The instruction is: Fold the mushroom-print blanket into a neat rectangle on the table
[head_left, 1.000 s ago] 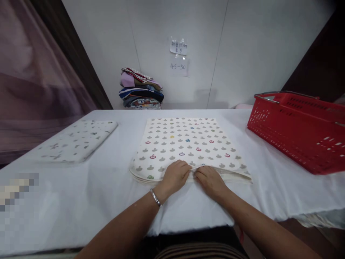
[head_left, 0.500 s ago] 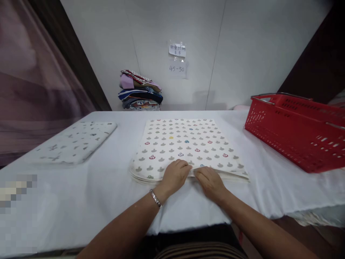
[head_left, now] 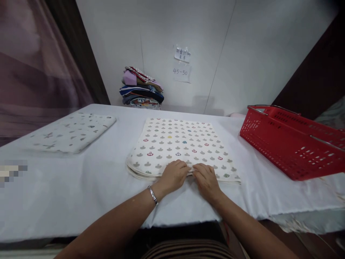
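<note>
A cream cloth with rows of small grey and coloured shapes (head_left: 178, 144) lies folded flat in the middle of the white-covered table (head_left: 81, 187). Both my hands sit side by side on its near edge. My left hand (head_left: 174, 175), a bracelet on its wrist, has its fingers curled over the edge and pinches the layers. My right hand (head_left: 206, 179) grips the same edge right beside it, fingers bent down onto the cloth.
A second folded, patterned cloth (head_left: 70, 131) lies at the left of the table. A red plastic basket (head_left: 291, 140) stands at the right. A stack of folded clothes (head_left: 141, 88) rests against the white wall, below two paper notes (head_left: 182, 64).
My hands have stayed on the cloth's near edge. The camera has tilted and shifted a little, so the whole scene sits slightly differently in view.
</note>
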A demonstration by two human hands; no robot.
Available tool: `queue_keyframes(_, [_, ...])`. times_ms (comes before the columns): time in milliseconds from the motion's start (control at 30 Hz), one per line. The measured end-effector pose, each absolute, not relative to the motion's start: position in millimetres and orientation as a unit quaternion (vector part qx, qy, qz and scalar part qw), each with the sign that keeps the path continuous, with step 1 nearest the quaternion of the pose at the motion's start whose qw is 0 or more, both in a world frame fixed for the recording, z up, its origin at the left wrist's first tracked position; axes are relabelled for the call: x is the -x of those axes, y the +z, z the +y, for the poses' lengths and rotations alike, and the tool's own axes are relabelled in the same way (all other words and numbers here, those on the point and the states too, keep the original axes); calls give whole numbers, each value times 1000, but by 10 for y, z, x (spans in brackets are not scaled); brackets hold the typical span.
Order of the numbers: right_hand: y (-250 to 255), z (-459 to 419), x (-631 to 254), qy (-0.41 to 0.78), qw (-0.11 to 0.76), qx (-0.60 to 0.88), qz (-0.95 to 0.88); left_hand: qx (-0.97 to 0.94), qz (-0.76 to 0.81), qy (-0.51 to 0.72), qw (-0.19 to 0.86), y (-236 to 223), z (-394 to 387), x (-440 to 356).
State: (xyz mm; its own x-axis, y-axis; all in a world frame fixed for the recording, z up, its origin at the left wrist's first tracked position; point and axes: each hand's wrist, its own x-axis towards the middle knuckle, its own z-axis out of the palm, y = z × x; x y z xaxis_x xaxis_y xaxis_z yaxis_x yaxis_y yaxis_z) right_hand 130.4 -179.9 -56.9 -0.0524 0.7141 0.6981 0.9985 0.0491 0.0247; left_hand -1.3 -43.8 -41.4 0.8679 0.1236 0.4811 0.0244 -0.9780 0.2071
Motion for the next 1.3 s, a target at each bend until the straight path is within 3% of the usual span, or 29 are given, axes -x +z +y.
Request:
queue_keyframes(333, [-529,-1800,-1327,-213,266,645,-684,-962,41,234,131,-265,-508,53])
queue_keyframes(633, [-588,-1862,-1369,-178,225,675,-680,-957,47,256,129,-607,-423,-103])
queue_keyframes(800, [-287,-2278,-1470,-199,195,708,-649,-958,19,256,131,-578,-367,-89])
queue_keyframes(933, [-249,-2799,-1828,-225,244,766,-550,-959,15,250,129,-556,-363,-70])
queue_keyframes(1100, [-396,-3125,-2294,-90,291,879,-366,-958,5,262,112,-564,-349,-75])
queue_keyframes(1300, [-381,-2896,-2349,43,236,934,-266,-957,0,272,99,-488,-355,-51])
